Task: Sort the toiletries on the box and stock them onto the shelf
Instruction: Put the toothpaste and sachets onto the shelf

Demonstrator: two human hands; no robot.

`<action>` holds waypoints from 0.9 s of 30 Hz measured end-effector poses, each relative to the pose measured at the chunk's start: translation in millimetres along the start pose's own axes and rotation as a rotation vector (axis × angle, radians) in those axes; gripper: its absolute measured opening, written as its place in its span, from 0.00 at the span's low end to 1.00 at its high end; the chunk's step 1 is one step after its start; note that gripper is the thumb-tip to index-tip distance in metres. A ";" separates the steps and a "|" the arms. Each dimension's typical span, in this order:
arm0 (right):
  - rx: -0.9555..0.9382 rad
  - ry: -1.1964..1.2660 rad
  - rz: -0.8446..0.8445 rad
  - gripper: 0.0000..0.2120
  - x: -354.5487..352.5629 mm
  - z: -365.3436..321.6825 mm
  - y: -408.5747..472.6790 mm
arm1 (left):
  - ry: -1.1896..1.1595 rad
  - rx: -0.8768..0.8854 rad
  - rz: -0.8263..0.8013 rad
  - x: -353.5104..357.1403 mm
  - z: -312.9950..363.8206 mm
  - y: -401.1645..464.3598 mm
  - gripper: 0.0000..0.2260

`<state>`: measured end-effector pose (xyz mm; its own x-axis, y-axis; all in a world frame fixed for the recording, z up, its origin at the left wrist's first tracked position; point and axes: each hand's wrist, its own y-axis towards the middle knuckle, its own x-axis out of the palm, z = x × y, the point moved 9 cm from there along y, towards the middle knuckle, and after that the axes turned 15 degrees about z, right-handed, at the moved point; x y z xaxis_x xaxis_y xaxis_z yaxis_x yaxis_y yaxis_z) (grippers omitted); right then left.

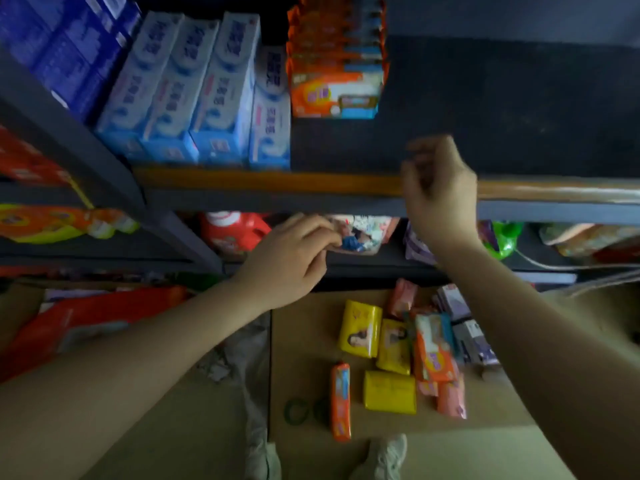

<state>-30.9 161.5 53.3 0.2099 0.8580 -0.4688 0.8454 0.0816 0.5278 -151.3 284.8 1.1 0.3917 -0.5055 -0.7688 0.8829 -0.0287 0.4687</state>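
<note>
With orange soap packs already lining the shelf, the left hand is pinching one packet, the right hand is hanging loose and holding nothing, and many toiletries are lying unsorted on the box.

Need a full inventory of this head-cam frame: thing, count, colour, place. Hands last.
Light-blue toothpaste cartons: four, upper shelf, left of centre.
Dark-blue boxes: count unclear, upper shelf, far left.
Orange soap packs: a row, count unclear, upper shelf, centre.
Red detergent bottle: one, lower shelf.
Yellow soap bars: three, on the cardboard box.
Narrow orange pack: one, on the box, left of the yellow bars.
Orange-and-blue pack: one, right of the yellow bars.
Pink packs: at least two, on the box.
Purple-grey packs: at least two, box's right side.
Left hand: pinches a patterned packet at the lower shelf.
Right hand: blurred, at the upper shelf edge.
</note>
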 end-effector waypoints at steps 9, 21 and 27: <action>0.324 -0.339 -0.644 0.07 -4.2 140.1 -198.9 | -0.029 -0.817 -0.736 178.7 7.5 -235.2 0.27; 0.439 -0.481 -0.496 0.13 -72.0 207.6 -221.3 | 0.141 -1.326 -0.547 222.4 6.4 -295.4 0.23; 0.570 -0.625 -0.637 0.23 -48.0 219.1 -254.9 | -0.307 -1.355 -0.484 188.5 -0.5 -268.8 0.24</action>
<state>-148.8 -11.6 -213.9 -0.2746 0.3137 -0.9090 0.9600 0.0350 -0.2779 -314.6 197.6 -270.0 0.0775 -0.8466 -0.5266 0.5397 0.4797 -0.6918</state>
